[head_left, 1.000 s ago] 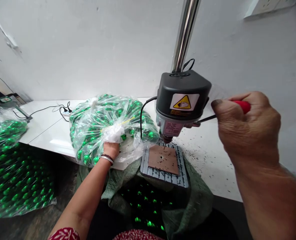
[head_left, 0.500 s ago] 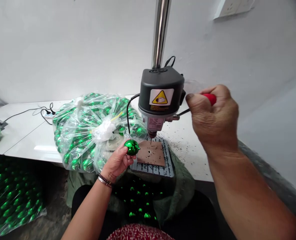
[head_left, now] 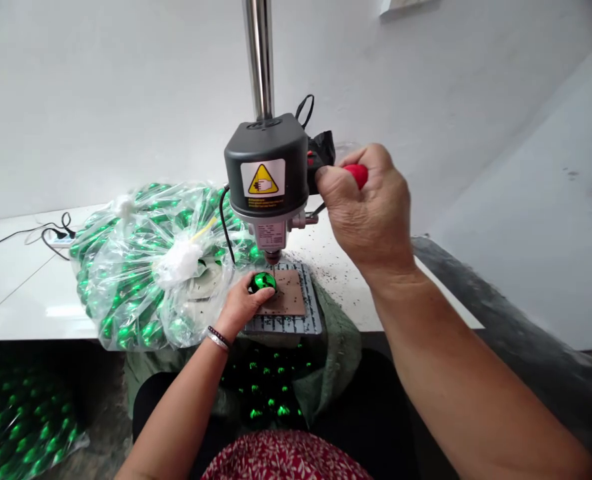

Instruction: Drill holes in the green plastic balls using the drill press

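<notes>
Between the fingers and thumb of my left hand (head_left: 241, 303) is a shiny green bauble (head_left: 265, 283). It sits over the brown board (head_left: 292, 293) on the base of a small drill press (head_left: 266, 167), just below the drill chuck (head_left: 273, 257). Whether the bit touches the bauble I cannot tell. My right hand (head_left: 371, 207) is wrapped round the red knob (head_left: 357, 176) of the drill press lever, to the right of the dark motor housing.
Clear plastic bags of green baubles (head_left: 146, 267) stand left of the drill. Another bag (head_left: 26, 413) lies on the floor at lower left. Dark shavings dot the white table (head_left: 346, 293). More baubles (head_left: 266, 387) lie in a green cloth sack (head_left: 339, 360) below the table edge.
My left hand has moved the bauble from beside the board to under the drill chuck. My right hand stays on the lever knob. The view has shifted to the right.
</notes>
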`<state>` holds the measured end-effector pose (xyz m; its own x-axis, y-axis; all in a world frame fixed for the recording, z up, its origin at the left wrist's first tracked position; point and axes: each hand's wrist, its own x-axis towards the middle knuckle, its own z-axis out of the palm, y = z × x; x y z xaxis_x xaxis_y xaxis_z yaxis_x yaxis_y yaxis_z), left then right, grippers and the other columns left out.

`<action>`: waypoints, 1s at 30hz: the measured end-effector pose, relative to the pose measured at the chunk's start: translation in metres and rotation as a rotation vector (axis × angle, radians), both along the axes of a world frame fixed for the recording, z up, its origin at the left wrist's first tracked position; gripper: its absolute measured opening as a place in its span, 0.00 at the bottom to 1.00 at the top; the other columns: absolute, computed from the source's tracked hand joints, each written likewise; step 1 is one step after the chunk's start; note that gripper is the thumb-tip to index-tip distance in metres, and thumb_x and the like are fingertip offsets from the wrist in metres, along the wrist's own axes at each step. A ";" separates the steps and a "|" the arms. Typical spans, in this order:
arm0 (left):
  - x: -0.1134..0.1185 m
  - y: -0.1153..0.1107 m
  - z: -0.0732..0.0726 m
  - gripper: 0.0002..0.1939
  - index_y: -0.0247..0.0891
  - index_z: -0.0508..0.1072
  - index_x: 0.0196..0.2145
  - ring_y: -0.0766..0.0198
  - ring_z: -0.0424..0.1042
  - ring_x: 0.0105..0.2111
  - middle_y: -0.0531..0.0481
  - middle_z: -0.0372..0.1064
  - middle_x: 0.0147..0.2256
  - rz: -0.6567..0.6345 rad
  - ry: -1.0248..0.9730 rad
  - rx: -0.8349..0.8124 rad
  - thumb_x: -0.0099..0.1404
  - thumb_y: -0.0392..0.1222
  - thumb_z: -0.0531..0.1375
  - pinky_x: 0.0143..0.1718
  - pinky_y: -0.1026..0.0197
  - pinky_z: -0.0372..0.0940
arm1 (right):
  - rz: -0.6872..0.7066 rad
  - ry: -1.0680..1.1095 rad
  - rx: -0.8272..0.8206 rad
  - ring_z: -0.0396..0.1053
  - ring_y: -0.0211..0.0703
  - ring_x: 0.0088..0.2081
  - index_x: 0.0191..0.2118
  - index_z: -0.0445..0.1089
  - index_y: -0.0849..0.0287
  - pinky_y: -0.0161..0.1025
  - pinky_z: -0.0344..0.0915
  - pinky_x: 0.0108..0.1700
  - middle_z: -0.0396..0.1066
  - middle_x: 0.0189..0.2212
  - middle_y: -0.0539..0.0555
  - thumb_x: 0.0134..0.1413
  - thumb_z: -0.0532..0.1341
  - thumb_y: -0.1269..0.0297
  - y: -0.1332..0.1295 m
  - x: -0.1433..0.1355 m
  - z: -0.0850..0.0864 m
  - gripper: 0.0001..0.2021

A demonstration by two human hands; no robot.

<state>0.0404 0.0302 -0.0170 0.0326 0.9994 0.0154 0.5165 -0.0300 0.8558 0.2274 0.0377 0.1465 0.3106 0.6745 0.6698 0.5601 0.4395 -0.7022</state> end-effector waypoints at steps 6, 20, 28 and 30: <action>0.011 0.000 0.012 0.24 0.39 0.74 0.49 0.58 0.73 0.38 0.50 0.76 0.37 -0.023 0.160 -0.047 0.54 0.44 0.65 0.43 0.58 0.66 | -0.018 -0.063 0.005 0.63 0.28 0.29 0.31 0.60 0.58 0.31 0.64 0.33 0.59 0.23 0.46 0.59 0.54 0.55 0.001 0.002 -0.002 0.12; 0.021 0.004 -0.003 0.28 0.42 0.73 0.51 0.58 0.73 0.40 0.50 0.76 0.40 -0.050 0.158 0.009 0.51 0.43 0.68 0.44 0.58 0.66 | 0.012 0.018 -0.110 0.53 0.27 0.26 0.30 0.58 0.59 0.31 0.57 0.32 0.53 0.23 0.44 0.55 0.60 0.59 -0.006 0.000 0.005 0.11; 0.021 0.002 -0.005 0.28 0.43 0.73 0.50 0.59 0.73 0.38 0.53 0.76 0.39 -0.043 0.170 -0.010 0.51 0.46 0.68 0.42 0.60 0.65 | -0.008 -0.027 0.083 0.52 0.28 0.23 0.29 0.59 0.57 0.31 0.55 0.27 0.58 0.22 0.44 0.52 0.58 0.59 -0.023 0.000 -0.022 0.09; 0.020 0.002 -0.005 0.28 0.43 0.72 0.51 0.59 0.73 0.38 0.53 0.76 0.39 -0.048 0.166 -0.009 0.51 0.46 0.67 0.42 0.60 0.65 | -0.025 -0.033 0.095 0.53 0.28 0.23 0.28 0.58 0.57 0.31 0.56 0.27 0.58 0.22 0.44 0.51 0.57 0.60 -0.027 0.000 -0.029 0.08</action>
<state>0.0608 0.0322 -0.0225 0.0819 0.9966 -0.0033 0.6490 -0.0508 0.7591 0.2272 0.0109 0.1178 0.3031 0.5995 0.7408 0.5939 0.4891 -0.6388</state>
